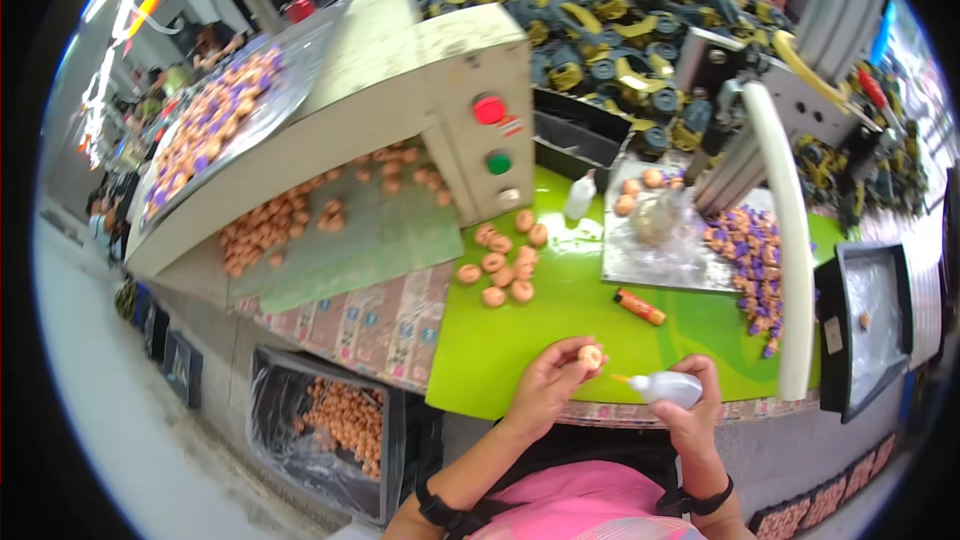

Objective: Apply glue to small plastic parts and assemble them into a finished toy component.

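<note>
My left hand (pixel 543 385) pinches a small round peach-coloured piece (pixel 591 356) above the front of the green mat (pixel 480 360). Just to its right, my right hand (pixel 697 422) is closed around a small white squeeze bottle (pixel 672 389). The bottle lies tilted in the hand, its thin orange-tipped nozzle pointing at the piece but apart from it. Several similar round pieces (pixel 522 290) sit loosely grouped on the mat at the upper left. An orange tube (pixel 640 306) lies beyond my hands.
A cream machine (pixel 470 60) with red and green buttons stands at left; a belt (pixel 340 250) under it carries more pieces. At right are a metal plate (pixel 650 265), a heap of purple-and-peach parts (pixel 752 260), a curved white tube (pixel 795 290) and a black tray (pixel 838 380).
</note>
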### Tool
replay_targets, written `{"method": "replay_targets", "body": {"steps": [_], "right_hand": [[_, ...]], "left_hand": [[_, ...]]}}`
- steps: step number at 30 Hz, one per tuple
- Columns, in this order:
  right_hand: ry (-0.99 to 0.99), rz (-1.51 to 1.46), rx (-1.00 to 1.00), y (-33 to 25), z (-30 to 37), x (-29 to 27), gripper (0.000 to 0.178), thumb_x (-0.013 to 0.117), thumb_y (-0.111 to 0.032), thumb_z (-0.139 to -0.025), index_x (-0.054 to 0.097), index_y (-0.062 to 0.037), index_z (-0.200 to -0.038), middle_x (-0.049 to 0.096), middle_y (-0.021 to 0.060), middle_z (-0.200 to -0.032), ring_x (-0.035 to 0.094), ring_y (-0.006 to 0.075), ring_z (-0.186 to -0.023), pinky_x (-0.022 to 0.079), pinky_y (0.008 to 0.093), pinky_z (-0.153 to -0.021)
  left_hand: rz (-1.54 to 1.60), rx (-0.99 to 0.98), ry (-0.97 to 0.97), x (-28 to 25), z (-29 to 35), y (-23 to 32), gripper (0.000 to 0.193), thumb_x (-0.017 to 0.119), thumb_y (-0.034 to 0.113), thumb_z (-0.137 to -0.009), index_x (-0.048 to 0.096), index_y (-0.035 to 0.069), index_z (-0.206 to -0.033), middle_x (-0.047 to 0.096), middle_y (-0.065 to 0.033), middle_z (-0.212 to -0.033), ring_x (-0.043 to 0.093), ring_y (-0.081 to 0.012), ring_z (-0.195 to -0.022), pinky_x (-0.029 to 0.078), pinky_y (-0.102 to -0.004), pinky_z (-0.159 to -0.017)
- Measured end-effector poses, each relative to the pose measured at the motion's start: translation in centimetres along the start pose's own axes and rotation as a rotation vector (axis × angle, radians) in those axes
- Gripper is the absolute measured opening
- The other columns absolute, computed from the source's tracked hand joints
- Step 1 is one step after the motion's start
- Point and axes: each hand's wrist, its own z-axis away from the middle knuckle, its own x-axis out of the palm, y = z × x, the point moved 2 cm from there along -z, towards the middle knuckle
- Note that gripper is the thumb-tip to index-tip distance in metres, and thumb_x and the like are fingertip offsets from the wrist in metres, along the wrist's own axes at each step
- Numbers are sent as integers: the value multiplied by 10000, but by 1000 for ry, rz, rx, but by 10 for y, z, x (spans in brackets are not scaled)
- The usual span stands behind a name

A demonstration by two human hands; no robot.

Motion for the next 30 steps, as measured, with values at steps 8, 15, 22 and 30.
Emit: {"method": "replay_targets", "body": {"steps": [8, 15, 22, 30], "right_hand": [[-85, 251, -370, -11, -1, -8, 410, 837, -114, -698, 552, -59, -988, 539, 53, -880, 531, 161, -794, 432, 294, -695], [-1, 252, -320, -18, 3, -4, 393, 851, -106, -634, 600, -57, -931, 573, 49, -795, 542, 172, -714, 422, 298, -640], [-32, 263, -323, -16, 3, -6, 416, 855, -111, -635, 615, -59, -970, 588, 55, -814, 548, 178, -716, 429, 299, -638], [-33, 289, -334, -11, 2, -7, 420, 863, -122, -631, 620, -52, -966, 591, 60, -808, 555, 178, -708, 431, 294, -623]], "left_hand": [[17, -102, -36, 13, 5, -6, 303, 564, 83, -944, 510, 3, -1231, 569, -99, -1177, 578, -211, -1107, 486, -320, -975], [-28, -103, -31, 17, 4, -5, 315, 570, 108, -947, 512, -13, -1232, 586, -97, -1165, 589, -170, -1071, 485, -294, -960], [-53, -117, -35, 18, 6, -4, 321, 578, 110, -942, 512, -13, -1231, 587, -99, -1167, 598, -175, -1065, 490, -295, -959], [-49, -120, -40, 18, 5, -3, 318, 579, 105, -940, 513, -12, -1229, 591, -102, -1159, 598, -170, -1064, 491, -295, -959]]}}
